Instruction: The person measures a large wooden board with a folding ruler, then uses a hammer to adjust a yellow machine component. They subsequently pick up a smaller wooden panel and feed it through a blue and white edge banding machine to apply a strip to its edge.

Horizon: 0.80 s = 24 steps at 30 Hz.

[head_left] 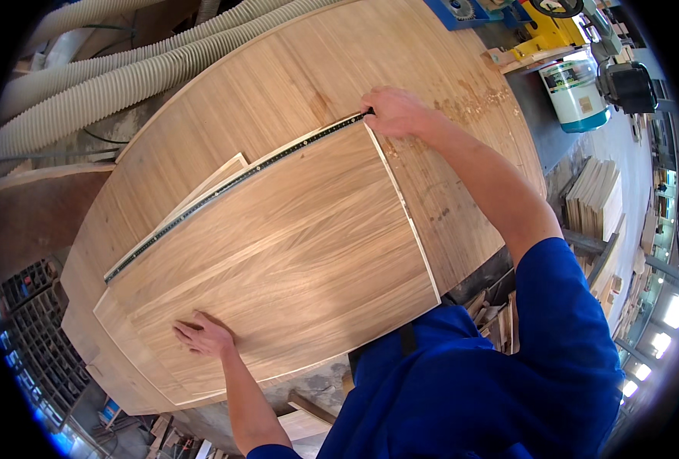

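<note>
A large wood-veneer panel [278, 245] with pale edges lies on the workbench in front of me. Along its far edge runs a long black measuring tape [236, 180] with light marks. At the panel's far right corner, my right hand [402, 113] is closed on the tape's end, its fingertips partly hidden. My left hand [204, 335] rests flat on the panel near its lower left, fingers spread and holding nothing. Just beyond the tape, a thin pale wooden strip or frame corner [236, 162] sticks out.
The round-edged wooden workbench [294, 84] has sawdust at its right. Ribbed hoses [156, 65] pass behind it. A yellow machine [550, 34] and a white-and-teal drum [576, 92] stand at far right, with stacked boards [596, 195] nearer. Shelving [37, 329] is at left.
</note>
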### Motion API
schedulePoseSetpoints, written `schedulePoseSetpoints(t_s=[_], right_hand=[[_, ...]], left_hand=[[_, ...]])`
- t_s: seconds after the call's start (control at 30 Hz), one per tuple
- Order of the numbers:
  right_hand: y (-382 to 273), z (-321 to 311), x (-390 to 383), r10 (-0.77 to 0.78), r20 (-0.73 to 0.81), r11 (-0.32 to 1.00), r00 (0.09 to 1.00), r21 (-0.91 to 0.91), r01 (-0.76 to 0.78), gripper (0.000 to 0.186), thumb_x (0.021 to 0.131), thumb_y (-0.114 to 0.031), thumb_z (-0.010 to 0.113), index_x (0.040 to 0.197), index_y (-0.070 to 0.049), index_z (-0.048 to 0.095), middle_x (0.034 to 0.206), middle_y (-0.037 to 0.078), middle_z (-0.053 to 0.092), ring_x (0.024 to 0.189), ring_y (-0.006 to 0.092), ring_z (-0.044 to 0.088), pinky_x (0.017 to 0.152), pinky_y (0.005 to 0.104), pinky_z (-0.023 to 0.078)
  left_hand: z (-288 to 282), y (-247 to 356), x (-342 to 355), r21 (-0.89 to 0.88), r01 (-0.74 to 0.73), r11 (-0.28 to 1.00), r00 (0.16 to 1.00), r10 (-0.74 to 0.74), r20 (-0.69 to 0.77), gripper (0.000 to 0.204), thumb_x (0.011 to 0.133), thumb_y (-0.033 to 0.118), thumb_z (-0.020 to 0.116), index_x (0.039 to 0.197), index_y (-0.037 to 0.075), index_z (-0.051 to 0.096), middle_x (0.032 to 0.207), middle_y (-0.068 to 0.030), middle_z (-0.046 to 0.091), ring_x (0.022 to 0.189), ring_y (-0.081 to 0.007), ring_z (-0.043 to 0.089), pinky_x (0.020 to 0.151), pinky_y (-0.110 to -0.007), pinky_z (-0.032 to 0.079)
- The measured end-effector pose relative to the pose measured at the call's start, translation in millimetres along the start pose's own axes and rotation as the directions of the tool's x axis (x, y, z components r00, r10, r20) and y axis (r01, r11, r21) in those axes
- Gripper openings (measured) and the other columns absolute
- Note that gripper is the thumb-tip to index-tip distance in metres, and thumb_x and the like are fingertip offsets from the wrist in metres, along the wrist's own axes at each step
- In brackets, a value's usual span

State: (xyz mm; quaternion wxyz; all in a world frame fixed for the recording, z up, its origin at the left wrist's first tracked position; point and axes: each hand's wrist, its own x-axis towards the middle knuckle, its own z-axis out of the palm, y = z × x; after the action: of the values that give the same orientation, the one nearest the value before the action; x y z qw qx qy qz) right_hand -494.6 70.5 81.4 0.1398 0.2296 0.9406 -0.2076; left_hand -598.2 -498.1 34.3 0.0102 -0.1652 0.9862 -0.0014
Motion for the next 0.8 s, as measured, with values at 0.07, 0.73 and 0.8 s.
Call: schedulePoseSetpoints(t_s=[0.07, 0.73, 0.8], right_hand=[[1, -1, 1, -0.005, 0.014, 1.0, 1.0, -0.008, 0.005, 0.027, 0.083, -0.024, 0.056, 0.103, -0.009, 0.066, 0.107, 0.016, 0.064, 0.107, 0.0351, 0.059, 0.091, 0.0461, 0.048], [9, 6, 3, -0.037, 0.009, 0.999, 0.999, -0.006, 0.037, 0.028, 0.085, -0.028, 0.057, 0.104, -0.009, 0.065, 0.109, 0.015, 0.063, 0.108, 0.0347, 0.058, 0.09, 0.0472, 0.047], [10, 7, 4, -0.041, 0.007, 0.999, 0.999, -0.009, 0.041, 0.027, 0.085, -0.027, 0.057, 0.104, -0.009, 0.065, 0.109, 0.015, 0.063, 0.108, 0.0347, 0.058, 0.09, 0.047, 0.047]], left_hand=[[0, 0, 0, 0.004, 0.009, 1.0, 1.0, -0.009, 0.004, 0.077, 0.094, 0.061, 0.036, 0.153, 0.013, 0.026, 0.159, -0.006, 0.022, 0.146, -0.0243, 0.021, 0.116, -0.05, 0.014], [-3, 2, 0, -0.045, -0.004, 0.999, 1.0, 0.004, -0.007, 0.079, 0.094, 0.062, 0.036, 0.152, 0.01, 0.027, 0.16, -0.0068, 0.021, 0.145, -0.0264, 0.023, 0.117, -0.049, 0.012], [-3, 3, 0, -0.046, -0.004, 0.999, 1.0, 0.004, -0.006, 0.079, 0.094, 0.061, 0.036, 0.152, 0.01, 0.027, 0.16, -0.0068, 0.021, 0.145, -0.0264, 0.022, 0.117, -0.049, 0.012]])
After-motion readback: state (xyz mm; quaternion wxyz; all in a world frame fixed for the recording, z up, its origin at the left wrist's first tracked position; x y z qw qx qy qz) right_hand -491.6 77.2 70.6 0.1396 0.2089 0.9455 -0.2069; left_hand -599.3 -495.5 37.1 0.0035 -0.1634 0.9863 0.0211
